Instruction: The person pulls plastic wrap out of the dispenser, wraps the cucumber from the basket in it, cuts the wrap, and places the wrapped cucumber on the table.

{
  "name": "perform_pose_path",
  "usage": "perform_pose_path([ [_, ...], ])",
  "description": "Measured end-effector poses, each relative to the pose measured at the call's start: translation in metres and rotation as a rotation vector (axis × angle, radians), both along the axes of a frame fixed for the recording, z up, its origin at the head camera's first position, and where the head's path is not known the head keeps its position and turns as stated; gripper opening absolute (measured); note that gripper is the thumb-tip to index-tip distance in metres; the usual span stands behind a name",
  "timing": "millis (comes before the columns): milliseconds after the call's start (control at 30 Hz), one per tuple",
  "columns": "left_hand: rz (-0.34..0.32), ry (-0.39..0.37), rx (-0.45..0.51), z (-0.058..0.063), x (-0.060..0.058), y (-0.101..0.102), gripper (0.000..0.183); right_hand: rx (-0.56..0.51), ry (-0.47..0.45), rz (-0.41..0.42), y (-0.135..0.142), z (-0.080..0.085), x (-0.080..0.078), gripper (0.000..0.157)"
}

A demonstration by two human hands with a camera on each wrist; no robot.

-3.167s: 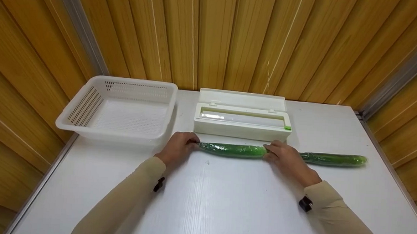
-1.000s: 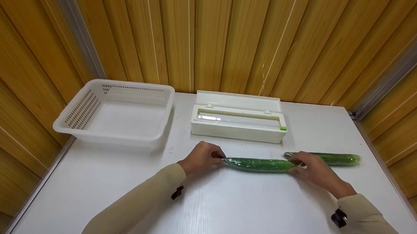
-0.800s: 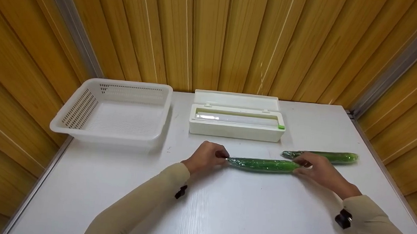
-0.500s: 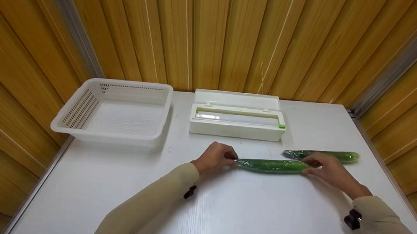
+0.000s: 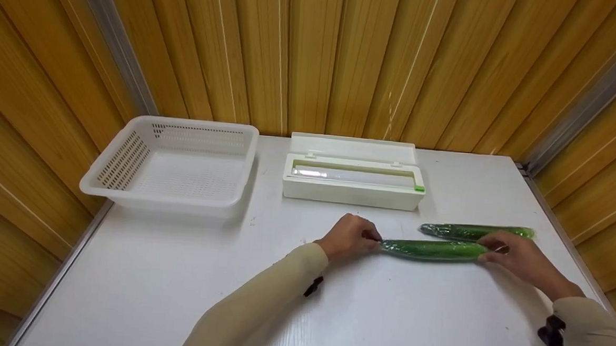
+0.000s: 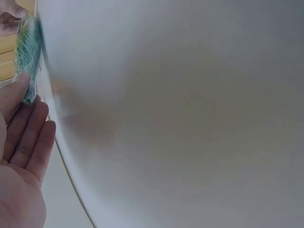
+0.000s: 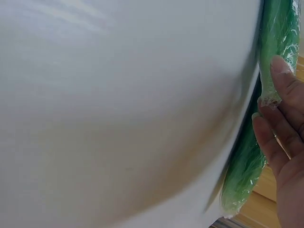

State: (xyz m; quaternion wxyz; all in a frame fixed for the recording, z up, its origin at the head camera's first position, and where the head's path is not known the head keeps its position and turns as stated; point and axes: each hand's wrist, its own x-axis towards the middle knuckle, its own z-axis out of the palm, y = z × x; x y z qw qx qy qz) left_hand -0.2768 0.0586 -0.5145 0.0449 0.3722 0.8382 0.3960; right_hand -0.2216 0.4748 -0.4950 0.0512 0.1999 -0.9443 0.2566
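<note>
A cucumber wrapped in clear plastic film (image 5: 430, 249) lies crosswise between both hands, just over the white table. My left hand (image 5: 349, 236) pinches its darker left end between thumb and fingers. At the lighter right end, my right hand (image 5: 525, 258) pinches the tip with thumb and forefinger. Behind it, a second wrapped cucumber (image 5: 455, 231) rests on the table, its right part partly covered by the right hand. In the right wrist view the held cucumber (image 7: 278, 42) overlaps this second one (image 7: 244, 175), and the right thumb (image 7: 283, 71) presses on its wrapped tip.
A white cling film dispenser (image 5: 351, 195) with raised lid and a film roll inside stands at the back middle, its green slider at the right. A white slotted basket (image 5: 167, 201) stands at the back left. Wood-look panels (image 5: 314, 57) enclose the table (image 5: 385, 314).
Both hands have carried the wrapped cucumber rightward and toward the person, from in front of the dispenser to in front of the second cucumber. Basket and dispenser stay put.
</note>
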Motion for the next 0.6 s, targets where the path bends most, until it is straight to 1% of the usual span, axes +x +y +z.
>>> perform_pose_path([
  [67,0.003,0.009,-0.006,0.000,0.001,0.008,0.010,0.007,-0.002,-0.017,0.006,0.001,0.000,0.035],
  [200,0.004,-0.012,-0.019,0.001,0.004,0.024,0.013,0.015,-0.019,-0.057,0.019,0.000,0.002,0.033],
  [267,0.004,-0.007,-0.026,0.000,0.006,0.032,0.014,0.014,-0.025,-0.076,0.025,-0.001,0.004,0.034],
  [467,0.005,0.000,-0.020,-0.001,0.011,0.052,0.015,0.000,-0.014,-0.108,0.046,-0.006,0.007,0.035],
  [600,0.007,-0.007,-0.015,-0.001,0.010,0.064,0.015,0.003,-0.036,-0.149,0.059,-0.006,0.009,0.035],
])
